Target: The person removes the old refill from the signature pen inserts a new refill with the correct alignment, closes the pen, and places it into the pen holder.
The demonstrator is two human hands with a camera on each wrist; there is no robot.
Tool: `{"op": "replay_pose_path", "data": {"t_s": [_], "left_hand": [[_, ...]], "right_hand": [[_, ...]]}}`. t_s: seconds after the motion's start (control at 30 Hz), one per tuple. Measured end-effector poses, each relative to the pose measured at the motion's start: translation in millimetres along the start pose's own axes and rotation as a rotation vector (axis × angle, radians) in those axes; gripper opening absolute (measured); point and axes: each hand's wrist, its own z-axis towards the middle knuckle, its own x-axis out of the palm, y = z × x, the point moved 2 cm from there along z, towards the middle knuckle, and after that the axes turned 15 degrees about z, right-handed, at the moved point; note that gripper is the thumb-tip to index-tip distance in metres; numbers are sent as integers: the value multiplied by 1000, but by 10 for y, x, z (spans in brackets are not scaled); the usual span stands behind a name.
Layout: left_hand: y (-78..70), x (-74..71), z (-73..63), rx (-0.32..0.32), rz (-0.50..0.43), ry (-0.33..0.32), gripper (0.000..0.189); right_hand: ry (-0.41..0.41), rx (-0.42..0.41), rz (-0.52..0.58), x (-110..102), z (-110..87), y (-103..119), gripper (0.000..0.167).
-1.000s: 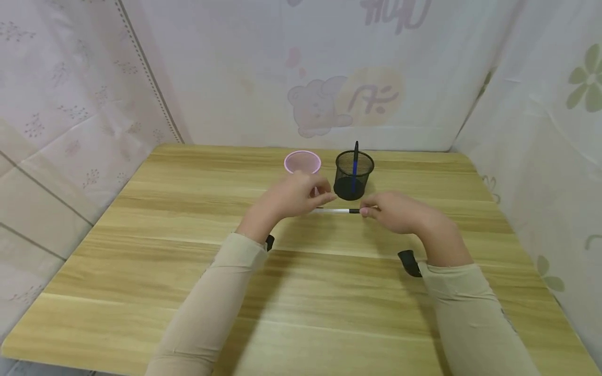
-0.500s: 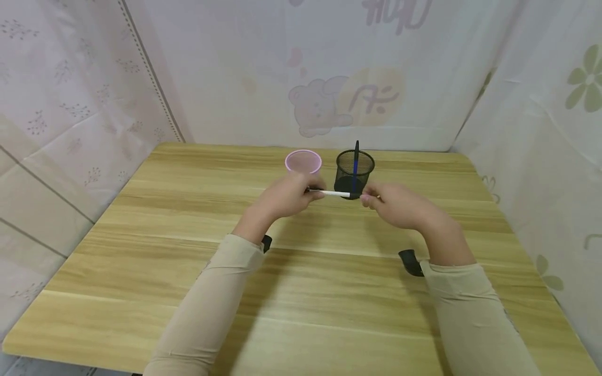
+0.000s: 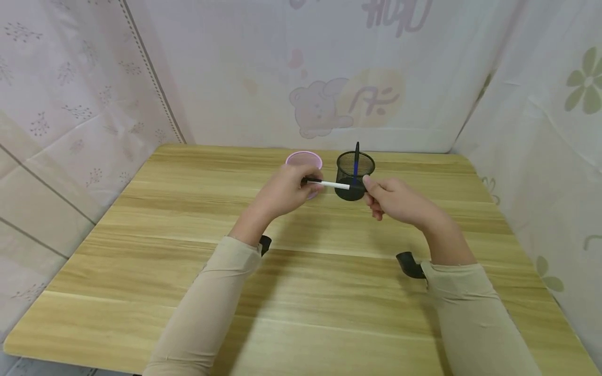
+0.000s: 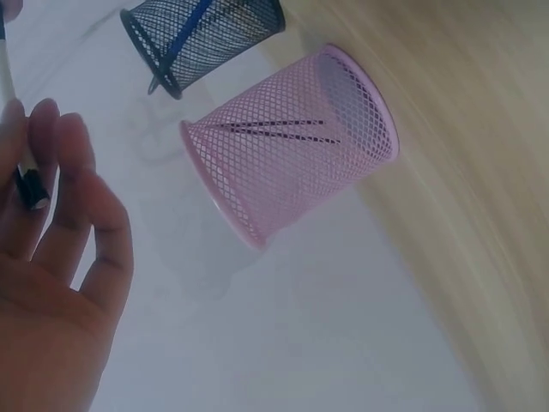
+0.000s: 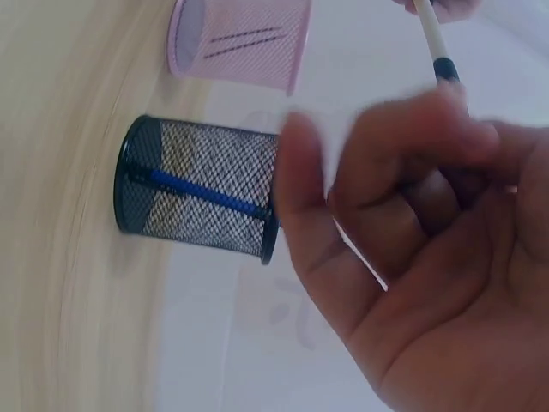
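A white pen [image 3: 335, 184] with black ends is held level above the table, between both hands. My left hand [image 3: 284, 192] pinches its left black end, in front of the pink mesh pen holder [image 4: 274, 184]. At the other end, my right hand [image 3: 400, 201] grips the black cap [image 5: 444, 69] with thumb and fingers, just in front of the black mesh pen holder [image 5: 206, 163]. A blue pen [image 3: 355, 168] with a black top leans upright inside that black holder. Two thin dark lines [image 4: 283, 130] show on the pink holder's side.
Both holders stand side by side near the back edge of the wooden table [image 3: 301, 303]. Behind it hangs a pale printed curtain [image 3: 235, 78], and similar cloth covers both sides. A black wrist mount [image 3: 409, 265] sits at the right cuff.
The white pen has risen from close over the table. My left hand has taken its left end. My right hand has turned at the cap, its thumb now on top.
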Motion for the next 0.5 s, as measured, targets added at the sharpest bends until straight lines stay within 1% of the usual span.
{"op": "replay_pose_path", "data": {"t_s": [0.1,0.13,0.23,0.37,0.5], "left_hand": [[-1,-22,2,-10,-23,-36,8],[0,-29,1,-15,-31,-43,8],[5,-52,-2,-33,-52,-47,9],[7,-64,-9,-49,-65,-35,14],[2,-66,-10,-45,-74,-46,18]], "right_hand": [[-20,29,119,-16,3,-12,62],[-30,37,139,-21,4,-16,63],[-54,40,178,-28,6,-20,62],[-75,11,218,-23,-3,-15,57],[-99,-18,252,-16,-15,4,53]]}}
